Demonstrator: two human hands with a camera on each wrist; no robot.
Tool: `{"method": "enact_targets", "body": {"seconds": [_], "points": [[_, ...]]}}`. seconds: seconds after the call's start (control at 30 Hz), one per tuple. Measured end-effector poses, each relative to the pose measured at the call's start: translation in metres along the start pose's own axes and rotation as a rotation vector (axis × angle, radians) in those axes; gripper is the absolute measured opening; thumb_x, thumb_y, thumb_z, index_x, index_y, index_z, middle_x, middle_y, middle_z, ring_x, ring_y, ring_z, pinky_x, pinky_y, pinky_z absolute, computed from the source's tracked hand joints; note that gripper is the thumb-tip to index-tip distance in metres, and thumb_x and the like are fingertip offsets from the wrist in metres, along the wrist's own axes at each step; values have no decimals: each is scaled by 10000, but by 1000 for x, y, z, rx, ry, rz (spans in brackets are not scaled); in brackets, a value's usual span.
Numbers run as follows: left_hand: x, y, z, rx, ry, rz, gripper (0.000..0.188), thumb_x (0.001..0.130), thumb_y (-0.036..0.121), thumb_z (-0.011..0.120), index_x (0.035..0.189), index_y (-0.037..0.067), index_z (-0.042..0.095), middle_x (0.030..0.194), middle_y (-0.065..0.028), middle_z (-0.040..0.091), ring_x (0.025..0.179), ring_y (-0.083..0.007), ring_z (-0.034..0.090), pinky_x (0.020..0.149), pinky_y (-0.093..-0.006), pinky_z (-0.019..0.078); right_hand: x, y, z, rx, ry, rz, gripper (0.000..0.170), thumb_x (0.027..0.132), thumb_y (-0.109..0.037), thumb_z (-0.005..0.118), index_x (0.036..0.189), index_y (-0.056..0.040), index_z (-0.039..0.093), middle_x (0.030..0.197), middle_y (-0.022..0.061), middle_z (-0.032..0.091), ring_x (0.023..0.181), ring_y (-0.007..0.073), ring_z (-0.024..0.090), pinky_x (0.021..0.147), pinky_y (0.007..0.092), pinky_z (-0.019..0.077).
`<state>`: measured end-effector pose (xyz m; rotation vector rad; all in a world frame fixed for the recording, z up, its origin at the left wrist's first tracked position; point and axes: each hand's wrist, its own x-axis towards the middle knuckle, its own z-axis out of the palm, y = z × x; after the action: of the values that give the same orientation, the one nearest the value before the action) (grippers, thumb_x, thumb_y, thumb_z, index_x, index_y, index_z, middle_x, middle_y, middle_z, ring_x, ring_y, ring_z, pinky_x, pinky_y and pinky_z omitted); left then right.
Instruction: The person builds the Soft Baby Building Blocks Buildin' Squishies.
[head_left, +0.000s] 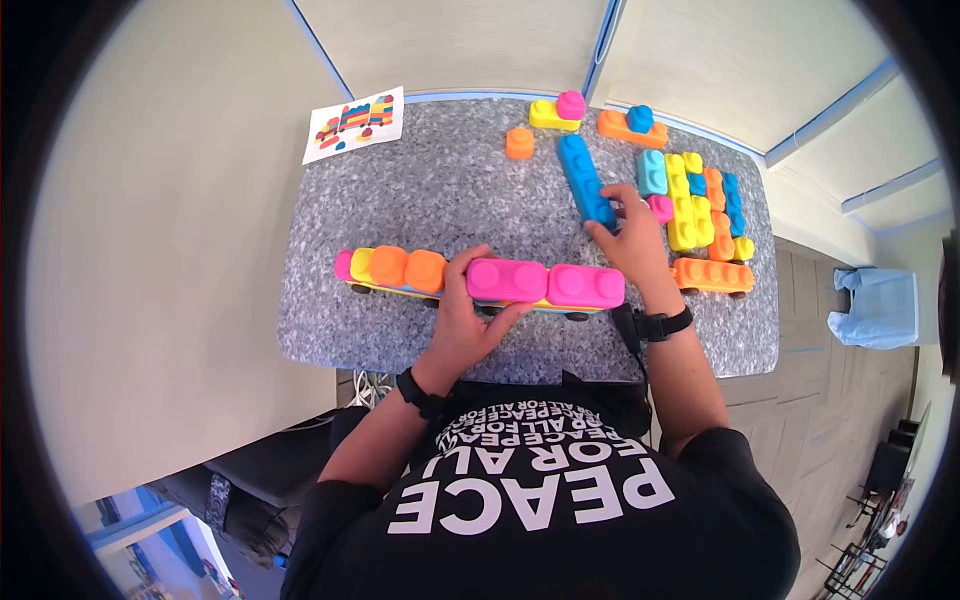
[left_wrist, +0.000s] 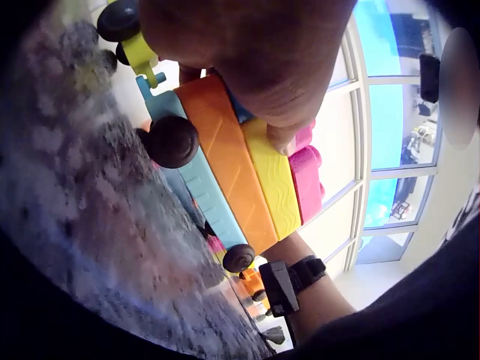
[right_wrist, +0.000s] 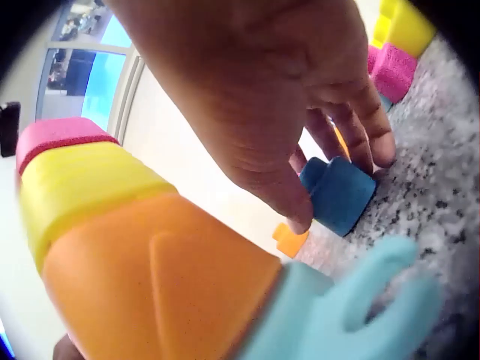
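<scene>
Speckled table [head_left: 440, 200] holds 2 stacked cars [head_left: 507, 281]; left hand [head_left: 463, 330] grips 1, right hand [head_left: 640, 246] pinches blue brick [head_left: 581, 172]; orange car [head_left: 712, 275] unstacked, bricks [head_left: 680, 212] loose.

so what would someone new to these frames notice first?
Likely the multicoloured block train along the near side of the table, in the grip of the left hand. Then the long blue block just beyond it, its near end in the grip of the right hand. The black shirt at the head view's bottom, boldly lettered in white, also stands out.
</scene>
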<state>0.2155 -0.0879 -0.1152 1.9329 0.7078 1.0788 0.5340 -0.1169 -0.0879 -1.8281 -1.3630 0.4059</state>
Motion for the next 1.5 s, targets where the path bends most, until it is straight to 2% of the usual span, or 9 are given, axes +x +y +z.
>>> {"method": "enact_targets", "body": {"seconds": [0.13, 0.23, 0.27, 0.37, 0.5, 0.63, 0.73, 0.93, 1.5], "points": [[3, 3, -2, -18, -4, 19, 977, 892, 81, 999, 1655, 10, 393, 1481, -190, 629, 1369, -299, 682, 1167, -452, 556, -10, 15, -21, 474, 57, 30, 396, 1013, 5, 692, 1406, -43, 696, 1416, 123, 753, 1314, 225, 702, 1054, 411, 587], [7, 8, -1, -16, 2, 75, 1048, 881, 70, 1004, 1700, 8, 353, 1549, -198, 596, 1431, -302, 649, 1213, -461, 535, -31, -10, -48, 651, 62, -84, 404, 1035, 40, 634, 1429, -28, 692, 1476, 93, 727, 1334, 186, 664, 1128, 394, 541], [8, 9, 0, -13, 15, 103, 1081, 877, 67, 1006, 1719, 7, 332, 1582, -203, 578, 1452, -303, 637, 1230, -466, 527, -39, -31, -54, 651, 63, -146, 396, 1039, 59, 598, 1416, -4, 701, 1504, 143, 705, 1355, 228, 657, 1181, 405, 508], [8, 9, 3, -41, 24, 102, 1187, 867, 68, 1016, 1769, 6, 247, 1669, -219, 522, 1503, -323, 609, 1276, -493, 501, -54, -54, -64, 548, 4, -379, 352, 1051, 58, 613, 1379, -5, 726, 1525, 183, 679, 1389, 272, 646, 1187, 428, 509], [7, 12, 5, 66, 65, 74, 1280, 867, 59, 1024, 1801, 33, 150, 1743, -246, 451, 1551, -349, 578, 1280, -520, 515, -70, -71, -59, 466, -107, -399, 269, 1062, 26, 678, 1314, -2, 765, 1502, 204, 684, 1425, 331, 652, 1191, 458, 517], [4, 7, 9, -139, 30, 84, 1322, 866, 35, 1026, 1815, 81, 105, 1773, -280, 401, 1570, -368, 558, 1241, -518, 562, -72, -80, -57, 324, -165, -428, 202, 1083, -23, 700, 1265, -35, 787, 1512, 211, 693, 1409, 375, 683, 1163, 501, 554], [8, 9, 4, -51, 25, 128, 1309, 864, 26, 1026, 1809, 103, 124, 1790, -296, 373, 1557, -370, 567, 1219, -507, 584, -73, -79, -62, 260, -190, -461, 254, 1046, -47, 778, 1299, -56, 773, 1562, 221, 667, 1452, 404, 662, 1173, 513, 557], [13, 6, 3, -32, 21, 180, 1266, 864, 36, 1029, 1790, 114, 169, 1800, -301, 361, 1533, -364, 589, 1207, -496, 594, -88, -72, -38, 137, -34, -521, 610, 862, -56, 989, 1414, -105, 733, 1695, 234, 572, 1537, 456, 596, 1222, 534, 530], [11, 3, 7, -79, 59, 238, 1190, 851, 41, 1038, 1714, 134, 224, 1766, -317, 399, 1495, -409, 643, 1175, -542, 624, -95, -47, -16, 138, 69, -554, 629, 829, -66, 1012, 1404, -133, 767, 1650, 255, 603, 1438, 442, 653, 1171, 523, 558]]}}
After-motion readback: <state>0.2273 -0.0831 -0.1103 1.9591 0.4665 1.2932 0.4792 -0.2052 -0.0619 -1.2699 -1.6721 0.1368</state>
